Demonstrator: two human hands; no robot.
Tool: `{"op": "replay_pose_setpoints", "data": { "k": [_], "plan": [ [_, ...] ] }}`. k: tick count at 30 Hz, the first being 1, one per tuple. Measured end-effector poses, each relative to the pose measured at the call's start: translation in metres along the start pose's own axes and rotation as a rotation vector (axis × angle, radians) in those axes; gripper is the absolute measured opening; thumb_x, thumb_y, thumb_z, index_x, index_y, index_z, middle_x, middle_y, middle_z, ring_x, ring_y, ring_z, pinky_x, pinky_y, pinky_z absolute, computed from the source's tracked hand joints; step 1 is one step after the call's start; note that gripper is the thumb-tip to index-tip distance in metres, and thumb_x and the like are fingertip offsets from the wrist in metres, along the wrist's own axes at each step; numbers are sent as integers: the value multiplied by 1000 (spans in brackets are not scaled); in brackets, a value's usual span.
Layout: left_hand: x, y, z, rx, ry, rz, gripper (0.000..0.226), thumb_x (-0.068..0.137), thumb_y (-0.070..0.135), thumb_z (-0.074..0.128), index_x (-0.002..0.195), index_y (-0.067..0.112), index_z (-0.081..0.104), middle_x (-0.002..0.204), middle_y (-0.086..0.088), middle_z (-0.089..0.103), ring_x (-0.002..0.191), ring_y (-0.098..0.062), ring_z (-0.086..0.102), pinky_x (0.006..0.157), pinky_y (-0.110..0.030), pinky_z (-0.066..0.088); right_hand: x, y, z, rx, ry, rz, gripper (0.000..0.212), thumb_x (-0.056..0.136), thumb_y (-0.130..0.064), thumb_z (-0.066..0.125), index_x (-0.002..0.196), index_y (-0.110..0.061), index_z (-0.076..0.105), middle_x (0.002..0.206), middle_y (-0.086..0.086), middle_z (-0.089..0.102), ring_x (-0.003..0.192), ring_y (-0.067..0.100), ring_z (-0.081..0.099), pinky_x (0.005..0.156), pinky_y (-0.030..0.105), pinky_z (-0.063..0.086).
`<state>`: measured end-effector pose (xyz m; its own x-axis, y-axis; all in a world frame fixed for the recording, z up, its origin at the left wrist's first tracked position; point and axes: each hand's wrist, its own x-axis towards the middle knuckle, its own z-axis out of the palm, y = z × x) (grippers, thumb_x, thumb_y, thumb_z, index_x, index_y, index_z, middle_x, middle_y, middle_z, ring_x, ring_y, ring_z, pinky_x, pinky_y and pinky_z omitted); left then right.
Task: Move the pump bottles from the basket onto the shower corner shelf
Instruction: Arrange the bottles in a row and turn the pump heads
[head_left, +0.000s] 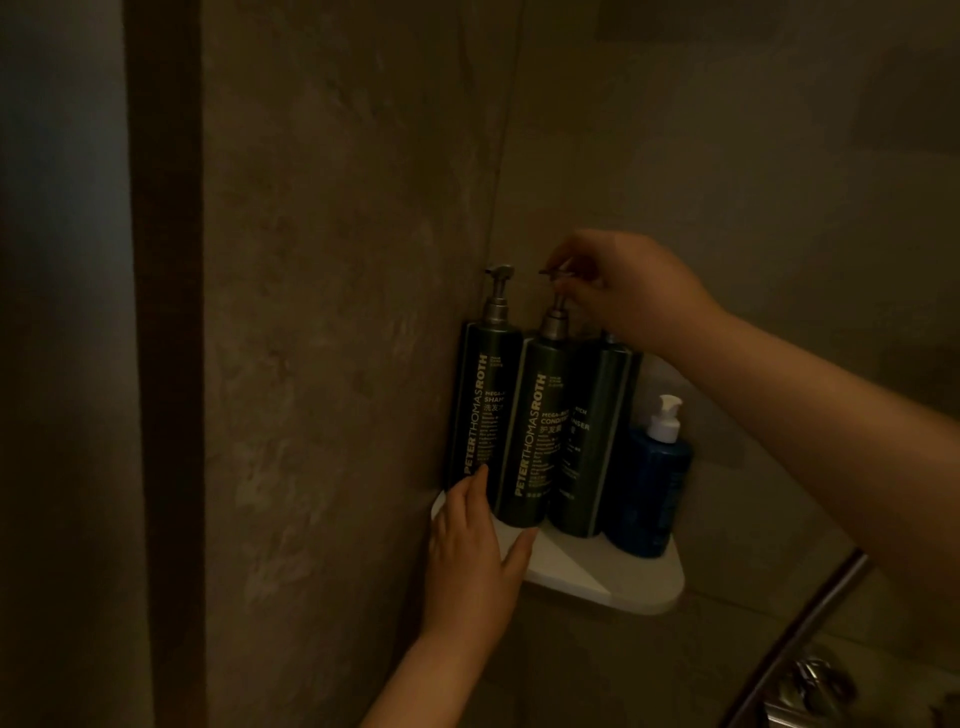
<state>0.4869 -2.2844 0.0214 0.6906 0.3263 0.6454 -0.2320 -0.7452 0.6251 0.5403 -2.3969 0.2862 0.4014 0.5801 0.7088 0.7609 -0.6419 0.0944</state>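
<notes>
Head view: right hand (634, 291) pinches the pump of the conditioner bottle (530, 441). Left hand (472, 556), fingers straight, rests at its base on the corner shelf (623, 577).

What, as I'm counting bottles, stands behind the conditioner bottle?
The shampoo bottle behind-left, cleanser bottle behind-right, partly covered by it. The shelf corner directly behind the conditioner bottle is hidden; anything there is unseen.

Just one head cam here, worn up top, facing forward and slightly down, pretty close to the corner shelf (639, 577).
</notes>
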Motion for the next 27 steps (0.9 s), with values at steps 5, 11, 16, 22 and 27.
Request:
{"op": "replay_pose_setpoints", "data": {
  "k": [5, 11, 16, 22, 27],
  "plan": [
    [-2, 2, -1, -53, -11, 3, 82, 84, 62, 45, 146, 33, 0, 150, 11, 13, 134, -6, 16, 108, -25, 15, -5, -8, -7, 39, 3, -18, 21, 90, -24, 57, 109, -21, 64, 91, -8, 58, 83, 10, 53, 68, 26, 39],
    [-3, 3, -2, -129, -6, -30, 83, 79, 68, 44, 144, 41, 1, 149, 14, 16, 133, -4, 18, 108, -28, 21, -7, -12, -12, 93, -10, 9, 20, 89, -26, 59, 108, -23, 66, 95, -3, 66, 89, 15, 60, 76, 33, 49],
    [-3, 4, -2, -139, -5, -28, 87, 73, 72, 45, 143, 41, 4, 147, 12, 23, 125, 5, 16, 109, -29, 20, -9, -14, -8, 132, 20, 17, 20, 89, -25, 60, 107, -19, 67, 96, 0, 68, 92, 16, 62, 79, 37, 50],
    [-5, 1, -1, -157, -10, -51, 84, 76, 65, 52, 144, 35, 12, 145, 8, 30, 123, 4, 17, 108, -26, 20, -8, -15, -10, 159, 15, 5, 21, 89, -29, 60, 105, -19, 69, 92, -3, 68, 87, 11, 62, 75, 32, 50],
    [-6, -1, -1, -188, -24, -69, 86, 75, 65, 54, 144, 34, 14, 144, 9, 29, 127, -2, 21, 107, -27, 22, -2, -8, -23, 318, -27, 27, 22, 94, -26, 53, 110, -21, 68, 102, -5, 66, 95, 8, 61, 83, 27, 48]
  ]
}}
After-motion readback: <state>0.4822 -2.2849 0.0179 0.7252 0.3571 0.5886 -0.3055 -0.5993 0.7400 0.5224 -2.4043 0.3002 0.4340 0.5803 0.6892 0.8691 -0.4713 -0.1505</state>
